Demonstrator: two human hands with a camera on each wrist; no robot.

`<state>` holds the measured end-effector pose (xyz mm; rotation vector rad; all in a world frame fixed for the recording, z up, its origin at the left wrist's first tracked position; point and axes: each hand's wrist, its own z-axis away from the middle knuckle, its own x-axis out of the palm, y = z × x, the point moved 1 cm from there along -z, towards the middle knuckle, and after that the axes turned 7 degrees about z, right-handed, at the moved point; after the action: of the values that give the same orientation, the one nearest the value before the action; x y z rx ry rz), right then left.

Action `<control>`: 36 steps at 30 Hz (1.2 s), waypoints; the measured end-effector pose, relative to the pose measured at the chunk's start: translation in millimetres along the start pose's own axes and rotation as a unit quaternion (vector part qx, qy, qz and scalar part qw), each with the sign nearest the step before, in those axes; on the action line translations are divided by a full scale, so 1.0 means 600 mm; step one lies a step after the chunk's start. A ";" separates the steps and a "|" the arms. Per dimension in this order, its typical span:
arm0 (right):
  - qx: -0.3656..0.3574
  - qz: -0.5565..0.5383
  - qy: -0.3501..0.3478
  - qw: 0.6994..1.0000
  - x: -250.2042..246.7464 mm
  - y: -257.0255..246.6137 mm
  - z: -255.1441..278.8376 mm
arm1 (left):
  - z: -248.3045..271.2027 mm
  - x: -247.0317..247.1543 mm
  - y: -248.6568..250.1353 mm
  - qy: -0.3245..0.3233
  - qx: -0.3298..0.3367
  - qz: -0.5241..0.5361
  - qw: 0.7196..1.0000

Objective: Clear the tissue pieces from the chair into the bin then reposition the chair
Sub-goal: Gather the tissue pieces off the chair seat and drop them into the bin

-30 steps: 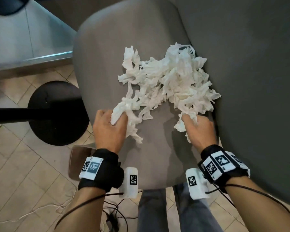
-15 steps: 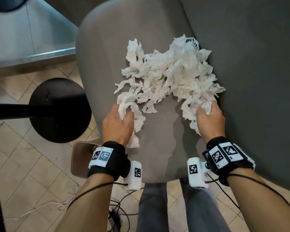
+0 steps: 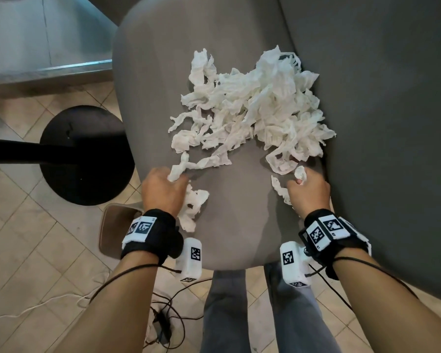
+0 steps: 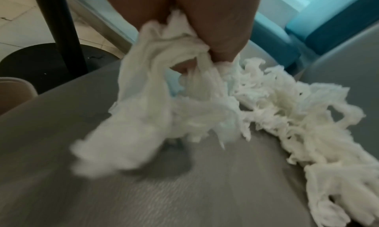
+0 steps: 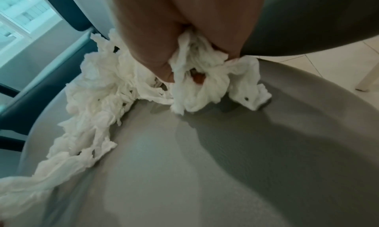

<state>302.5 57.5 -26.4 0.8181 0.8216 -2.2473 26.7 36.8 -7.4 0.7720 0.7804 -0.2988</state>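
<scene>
place: café or dining-type seating area, exact kind unclear | cues: tiled floor (image 3: 49,238), round black pedestal table base (image 3: 87,156), grey upholstered chair (image 3: 234,225), teal seating (image 4: 328,27) beyond

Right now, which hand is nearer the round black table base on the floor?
Left. The left hand grips tissue at the chair seat's left edge, just beside the black base; the right hand grips tissue across the seat, near the backrest.
</scene>
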 end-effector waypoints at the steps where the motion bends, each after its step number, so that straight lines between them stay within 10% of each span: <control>1: -0.021 0.001 0.003 1.000 -0.003 -0.002 -0.002 | 0.000 -0.004 0.002 0.004 -0.001 0.012 1.000; 12: -0.100 -0.113 -0.035 0.988 -0.009 -0.033 0.001 | 0.027 0.009 0.049 0.018 0.015 0.130 0.991; 22: -0.071 0.034 -0.023 0.997 0.029 -0.026 -0.029 | 0.030 0.045 0.054 0.006 -0.059 0.061 0.996; 36: -0.029 -0.128 -0.024 0.991 -0.075 -0.028 -0.001 | -0.062 0.041 0.069 -0.011 -0.032 -0.014 0.999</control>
<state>319.3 82.9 10.8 0.6603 1.0133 -2.4419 45.4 93.3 -21.4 0.6980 0.7776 -0.3053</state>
